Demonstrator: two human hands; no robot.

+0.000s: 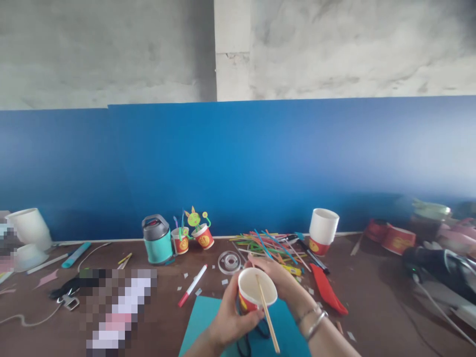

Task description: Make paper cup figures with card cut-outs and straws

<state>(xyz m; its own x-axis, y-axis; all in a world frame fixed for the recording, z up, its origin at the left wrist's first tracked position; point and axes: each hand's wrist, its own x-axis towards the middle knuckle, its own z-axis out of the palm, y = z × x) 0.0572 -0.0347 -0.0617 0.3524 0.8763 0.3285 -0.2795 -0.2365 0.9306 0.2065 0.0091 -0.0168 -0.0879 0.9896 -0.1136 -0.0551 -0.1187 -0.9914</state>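
My left hand point(236, 317) is wrapped round a red and white paper cup point(256, 292), its thumb across the front. The cup tilts so that its open mouth faces me. A thin wooden stick point(268, 313) leans in it, one end inside and the other sticking out over the near rim. My right hand point(273, 272) curls round the far right side of the same cup; its fingertips are partly hidden. Beneath both hands lies a turquoise sheet point(201, 322), with dark-handled scissors point(243, 344) partly covered by the cup.
Behind my hands lie a tape roll point(229, 262) and a pile of coloured pipe cleaners point(267, 245). A marker point(192, 286), decorated cups point(204, 236), a turquoise flask point(158, 240), stacked paper cups point(323, 228) and a red pouch-like strip point(327, 290) surround them. A blue partition point(238, 168) closes the back.
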